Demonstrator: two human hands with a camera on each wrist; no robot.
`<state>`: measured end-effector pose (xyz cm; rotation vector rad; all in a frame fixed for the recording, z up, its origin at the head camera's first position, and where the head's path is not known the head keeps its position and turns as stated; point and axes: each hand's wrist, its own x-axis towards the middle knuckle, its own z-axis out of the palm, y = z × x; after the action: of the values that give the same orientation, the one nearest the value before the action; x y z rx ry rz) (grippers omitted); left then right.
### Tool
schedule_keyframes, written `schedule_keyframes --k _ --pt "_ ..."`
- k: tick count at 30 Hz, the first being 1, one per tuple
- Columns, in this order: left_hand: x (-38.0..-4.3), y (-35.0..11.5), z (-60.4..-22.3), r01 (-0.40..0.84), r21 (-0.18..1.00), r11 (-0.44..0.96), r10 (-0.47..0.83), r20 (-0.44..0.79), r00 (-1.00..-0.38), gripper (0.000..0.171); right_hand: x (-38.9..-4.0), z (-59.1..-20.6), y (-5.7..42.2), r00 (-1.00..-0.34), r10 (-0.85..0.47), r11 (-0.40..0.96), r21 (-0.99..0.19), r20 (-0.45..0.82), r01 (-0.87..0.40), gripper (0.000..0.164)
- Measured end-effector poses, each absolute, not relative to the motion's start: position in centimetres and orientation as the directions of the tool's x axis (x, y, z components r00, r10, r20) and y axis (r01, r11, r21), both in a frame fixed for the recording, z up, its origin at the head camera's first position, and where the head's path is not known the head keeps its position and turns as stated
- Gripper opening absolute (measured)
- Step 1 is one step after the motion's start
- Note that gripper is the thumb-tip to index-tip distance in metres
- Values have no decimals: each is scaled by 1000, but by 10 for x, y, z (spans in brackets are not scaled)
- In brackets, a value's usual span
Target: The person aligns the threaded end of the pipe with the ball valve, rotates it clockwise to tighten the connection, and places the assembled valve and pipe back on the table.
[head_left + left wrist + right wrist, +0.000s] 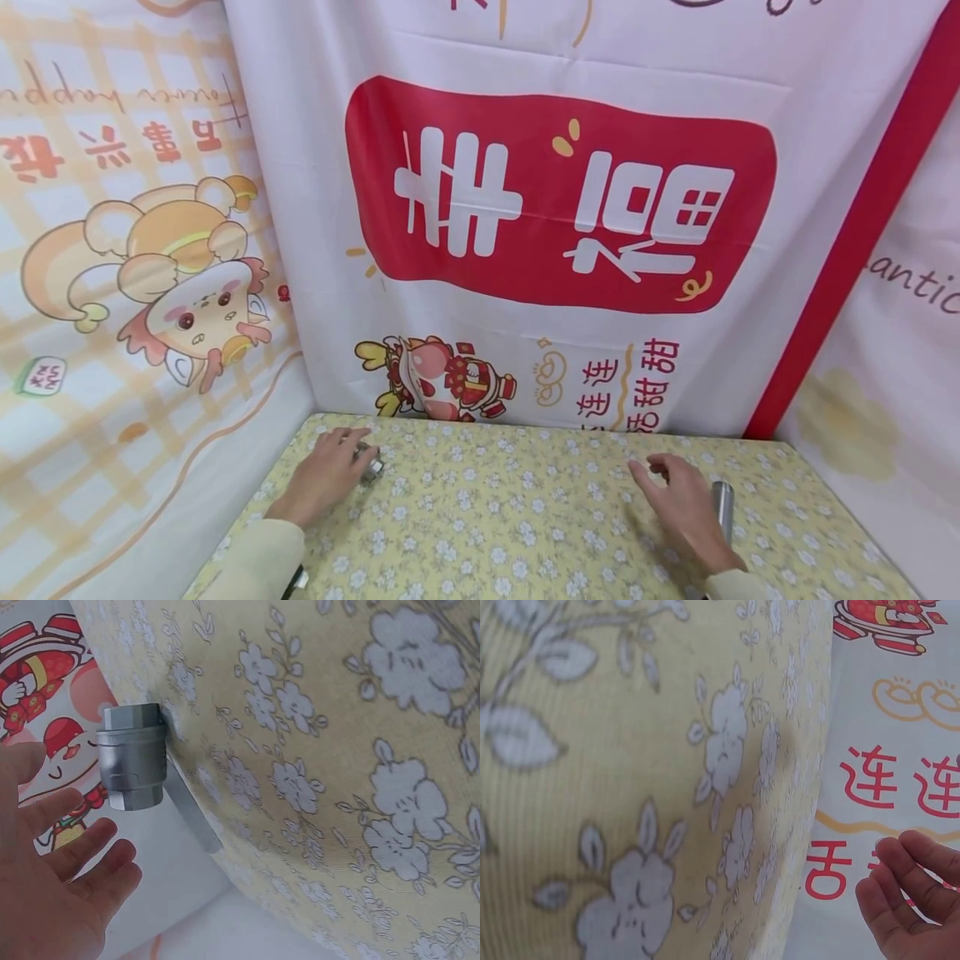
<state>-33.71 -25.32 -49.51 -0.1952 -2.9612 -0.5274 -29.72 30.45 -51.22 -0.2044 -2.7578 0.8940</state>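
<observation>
A silvery metal pipe fitting (pixel 372 468) with hexagonal ends and a round middle stands on the table at the far left. My left hand (pixel 330 473) is right beside it, fingers spread loosely. In the left wrist view a gap shows between these fingers (pixel 124 877) and the fitting (pixel 133 757). On the right, my right hand (pixel 678 504) hovers over the table with fingers gently bent and nothing between them. A shiny metal tube (pixel 723 504) lies just outside that hand, its near end hidden behind the wrist. The right wrist view shows the bent fingertips (pixel 889 859).
The table (pixel 487 517) wears a yellow cloth with white flowers. A printed white curtain (pixel 562 350) hangs along its back edge. More printed cloth closes in the left side (pixel 150 467) and the right side (pixel 885 433).
</observation>
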Motion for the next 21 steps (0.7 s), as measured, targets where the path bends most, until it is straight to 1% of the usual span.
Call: schedule_keyframes --k 4,7,11,15,21 --pt "-338 -257 -497 138 336 931 97 136 -986 63 -298 -509 308 -961 219 813 -576 169 84 84" --pt "-337 -259 -497 135 341 930 95 131 -987 62 -297 -508 312 -958 224 825 -558 180 88 78" --pt "-337 -260 -498 132 341 931 94 125 -988 59 -293 -510 319 -950 238 852 -513 201 105 77" --pt "-338 -261 -501 118 335 935 85 110 -990 57 -288 -514 324 -943 254 875 -466 217 128 80" --pt "-340 -264 -506 100 333 938 71 97 -993 58 -284 -516 331 -933 280 873 -465 226 149 75"
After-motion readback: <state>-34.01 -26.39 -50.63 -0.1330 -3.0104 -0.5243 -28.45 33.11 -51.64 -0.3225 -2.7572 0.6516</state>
